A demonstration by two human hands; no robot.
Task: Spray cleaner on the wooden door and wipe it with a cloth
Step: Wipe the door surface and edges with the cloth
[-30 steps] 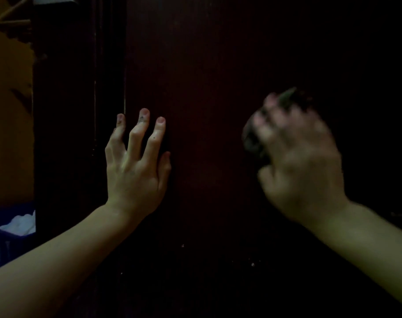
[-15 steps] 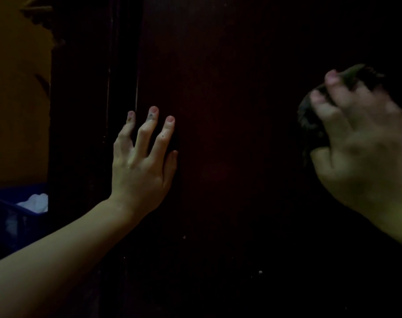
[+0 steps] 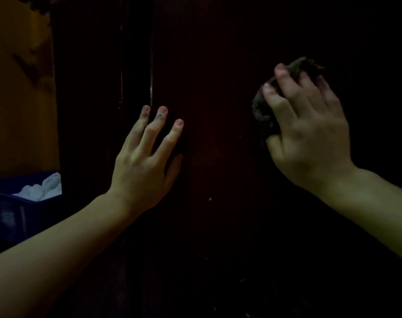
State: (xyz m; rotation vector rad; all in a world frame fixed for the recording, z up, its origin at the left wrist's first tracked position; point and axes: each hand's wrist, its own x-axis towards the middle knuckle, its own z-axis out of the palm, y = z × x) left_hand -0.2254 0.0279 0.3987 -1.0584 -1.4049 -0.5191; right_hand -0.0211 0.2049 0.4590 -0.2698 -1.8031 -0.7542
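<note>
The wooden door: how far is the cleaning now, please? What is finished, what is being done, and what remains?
Done: spraying seems over, since no spray bottle is in view, though the dark picture shows no wet film. In hand: the right hand presses a bunched dark cloth on the wooden door, while the left hand rests flat on it. Left: pale specks lower on the door suggest wiping remains there.

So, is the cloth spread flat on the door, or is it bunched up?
Bunched up. The cloth is a crumpled dark wad under the right hand, whose fingers curl over it against the door.
</note>
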